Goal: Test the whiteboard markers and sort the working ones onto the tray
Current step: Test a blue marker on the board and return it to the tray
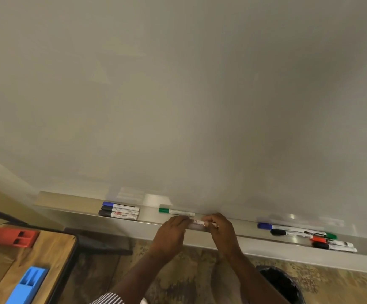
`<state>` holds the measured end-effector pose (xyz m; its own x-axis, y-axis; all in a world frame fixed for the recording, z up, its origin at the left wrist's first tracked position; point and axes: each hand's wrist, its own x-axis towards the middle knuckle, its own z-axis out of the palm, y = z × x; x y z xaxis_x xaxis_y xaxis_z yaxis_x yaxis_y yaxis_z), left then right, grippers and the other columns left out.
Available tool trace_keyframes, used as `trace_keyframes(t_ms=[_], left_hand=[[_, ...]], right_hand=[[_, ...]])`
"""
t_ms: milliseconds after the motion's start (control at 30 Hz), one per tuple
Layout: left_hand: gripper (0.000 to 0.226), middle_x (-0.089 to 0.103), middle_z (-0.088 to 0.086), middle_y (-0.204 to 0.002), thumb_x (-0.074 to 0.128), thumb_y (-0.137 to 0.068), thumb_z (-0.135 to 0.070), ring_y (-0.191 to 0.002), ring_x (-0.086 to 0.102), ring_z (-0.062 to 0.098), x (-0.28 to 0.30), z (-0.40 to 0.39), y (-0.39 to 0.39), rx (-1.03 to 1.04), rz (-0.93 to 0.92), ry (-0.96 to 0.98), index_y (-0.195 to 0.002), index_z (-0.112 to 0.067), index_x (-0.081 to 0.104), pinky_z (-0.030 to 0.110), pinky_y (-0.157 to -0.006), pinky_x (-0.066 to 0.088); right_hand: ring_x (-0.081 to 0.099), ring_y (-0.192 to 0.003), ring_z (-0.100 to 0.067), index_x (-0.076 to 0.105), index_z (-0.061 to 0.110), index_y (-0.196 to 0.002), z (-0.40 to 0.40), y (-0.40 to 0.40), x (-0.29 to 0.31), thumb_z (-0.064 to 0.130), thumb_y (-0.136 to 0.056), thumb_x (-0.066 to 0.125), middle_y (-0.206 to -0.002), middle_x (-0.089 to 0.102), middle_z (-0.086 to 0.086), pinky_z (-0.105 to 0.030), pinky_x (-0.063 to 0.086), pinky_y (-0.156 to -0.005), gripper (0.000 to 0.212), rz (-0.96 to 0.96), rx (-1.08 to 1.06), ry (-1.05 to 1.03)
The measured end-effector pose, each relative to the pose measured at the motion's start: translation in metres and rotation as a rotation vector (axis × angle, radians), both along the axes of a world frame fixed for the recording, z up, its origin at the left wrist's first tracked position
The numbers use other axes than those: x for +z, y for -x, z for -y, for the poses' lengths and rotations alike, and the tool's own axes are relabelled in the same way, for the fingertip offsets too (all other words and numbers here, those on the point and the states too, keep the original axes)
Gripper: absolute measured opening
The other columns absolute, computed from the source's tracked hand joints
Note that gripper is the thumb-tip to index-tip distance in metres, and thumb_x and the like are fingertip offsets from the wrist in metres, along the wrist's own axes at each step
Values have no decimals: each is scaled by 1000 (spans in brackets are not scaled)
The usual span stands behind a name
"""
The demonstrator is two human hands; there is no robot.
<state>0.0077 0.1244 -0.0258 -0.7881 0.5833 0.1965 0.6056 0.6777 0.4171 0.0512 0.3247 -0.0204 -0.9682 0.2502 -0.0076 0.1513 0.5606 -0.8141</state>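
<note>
A: Both hands held one marker (196, 223) level over the whiteboard ledge (266, 249). Left hand (173, 230) gripped one end, right hand (218, 227) the other. Looked like uncapping.

B: Best done how?

A: Probably pull straight along the barrel, no twisting, cap kept in one grip for recapping.

B: Marker's look?

A: White barrel, reddish print mid-label; cap colour hidden by fingers. Green-capped marker (176, 211) lay just behind it on the ledge, three (120, 211) to the left, a cluster (309, 235) to the right.
</note>
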Motion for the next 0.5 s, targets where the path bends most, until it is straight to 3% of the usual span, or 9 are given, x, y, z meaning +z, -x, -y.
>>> trace_keyframes(t_ms=[100, 233, 367, 500], left_hand=[[46, 68, -8, -126, 75, -84, -22, -111, 65, 13, 8, 0, -1, -23, 22, -42, -127, -32, 63, 29, -94, 55], [29, 69, -11, -123, 62, -97, -39, -106, 63, 5, 43, -12, -11, 14, 249, -212, -125, -32, 67, 16, -98, 48], [24, 71, -16, -101, 64, -91, -47, -94, 67, 9, 102, -23, -13, 77, 335, -575, -106, -29, 71, 22, -80, 56], [22, 72, -2, -84, 70, -91, -41, -71, 69, 23, 176, -38, -13, 99, 497, -905, -98, -20, 74, 37, -70, 59]], right_hand=[[67, -84, -8, 73, 32, -90, -11, -8, 27, 7, -95, 66, -88, 72, 18, -16, 51, -74, 27, 44, -39, 165], [65, -67, -21, 75, 18, -89, -27, -17, 66, 7, -95, 67, -74, 73, 0, -26, 57, -63, 14, 61, -126, 413], [63, -67, -32, 74, 6, -95, -32, -28, 116, 11, -93, 70, -76, 72, -15, -38, 58, -64, 6, -58, -207, 680], [65, -64, -28, 75, 10, -102, -17, -36, 172, 42, -71, 90, -81, 69, -21, -33, 56, -55, 47, -201, -50, 963]])
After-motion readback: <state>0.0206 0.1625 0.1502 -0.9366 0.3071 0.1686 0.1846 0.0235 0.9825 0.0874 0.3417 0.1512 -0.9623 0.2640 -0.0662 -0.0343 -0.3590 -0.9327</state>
